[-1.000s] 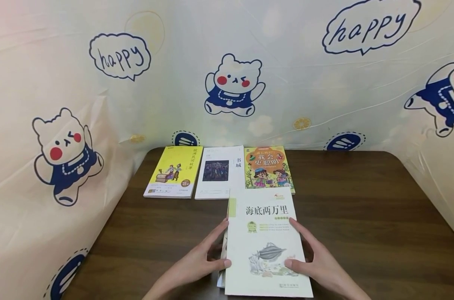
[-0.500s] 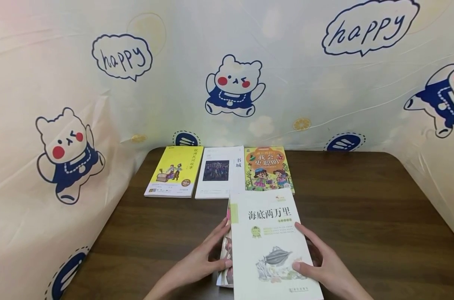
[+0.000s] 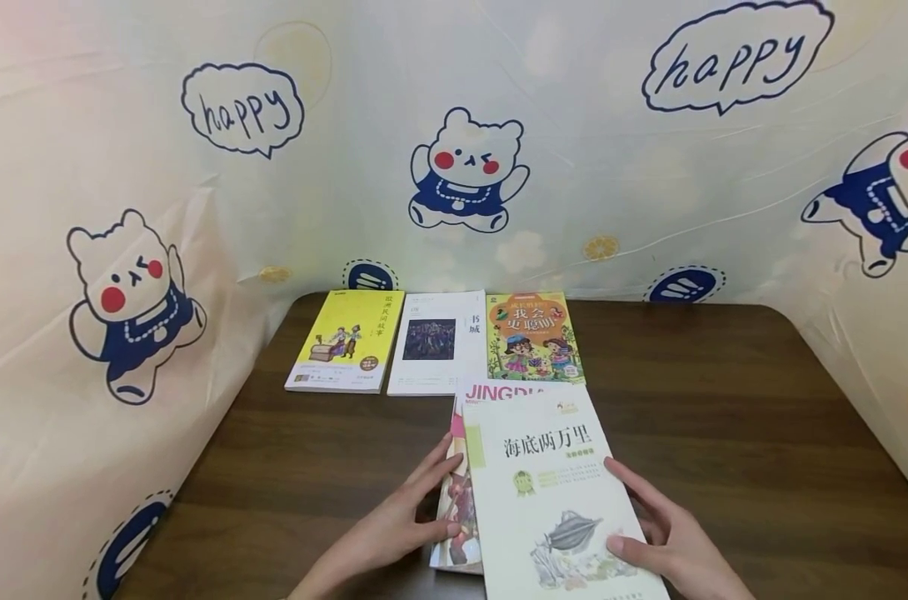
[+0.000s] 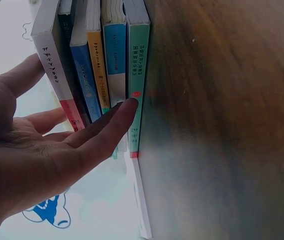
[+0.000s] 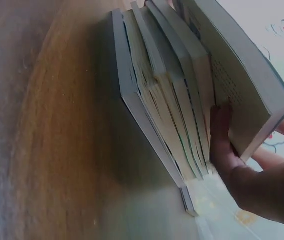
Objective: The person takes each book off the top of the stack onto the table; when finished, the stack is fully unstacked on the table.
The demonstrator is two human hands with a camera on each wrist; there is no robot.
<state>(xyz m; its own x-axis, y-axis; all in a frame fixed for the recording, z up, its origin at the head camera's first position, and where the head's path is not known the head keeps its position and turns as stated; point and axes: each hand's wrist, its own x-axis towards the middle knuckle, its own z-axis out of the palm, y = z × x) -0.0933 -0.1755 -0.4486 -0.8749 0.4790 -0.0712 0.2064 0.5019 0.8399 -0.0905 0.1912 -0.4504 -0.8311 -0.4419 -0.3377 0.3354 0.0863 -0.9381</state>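
Note:
My right hand (image 3: 679,542) grips the right edge of a white book (image 3: 551,479) with a grey submarine-like drawing, thumb on its cover. In the right wrist view the fingers (image 5: 223,130) reach under this book, which is tilted up from the stack (image 5: 169,105) beneath. My left hand (image 3: 394,521) lies along the left side of the stack, its thumb at the edge of a book with pink lettering (image 3: 457,533), partly hidden under the white one. The left wrist view shows extended fingers (image 4: 106,135) across several coloured spines (image 4: 97,65).
Three books lie in a row at the back of the brown wooden table (image 3: 724,433): a yellow one (image 3: 345,342), a white one (image 3: 435,342) with a dark picture, and an orange-and-green one (image 3: 536,337). A printed curtain (image 3: 589,167) surrounds the table's far sides.
The white book has slid right and toward me with my right hand, uncovering more of the book with pink lettering below. My left hand has stayed by the stack.

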